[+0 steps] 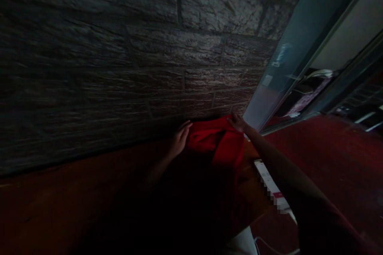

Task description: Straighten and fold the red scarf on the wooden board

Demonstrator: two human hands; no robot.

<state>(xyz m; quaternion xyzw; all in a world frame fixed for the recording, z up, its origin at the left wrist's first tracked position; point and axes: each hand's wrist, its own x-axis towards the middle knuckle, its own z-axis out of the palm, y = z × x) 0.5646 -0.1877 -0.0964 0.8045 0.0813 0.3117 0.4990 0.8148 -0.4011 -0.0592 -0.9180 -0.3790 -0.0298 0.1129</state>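
Note:
A red cloth (229,147) lies spread on a brown wooden surface by the wall, its near part lost in dark shadow. At the cloth's far left corner is my left hand (180,138), its fingers close together along the edge; whether they pinch the fabric is hard to tell. My right hand (237,122) has its fingers closed on the far right corner of the cloth.
A rough block wall (155,48) rises behind the wooden surface (60,191). A phone with a lit screen (271,179) lies beside my right forearm. A white cable (273,250) hangs at the lower right. Beyond are a doorway and a red floor (335,159).

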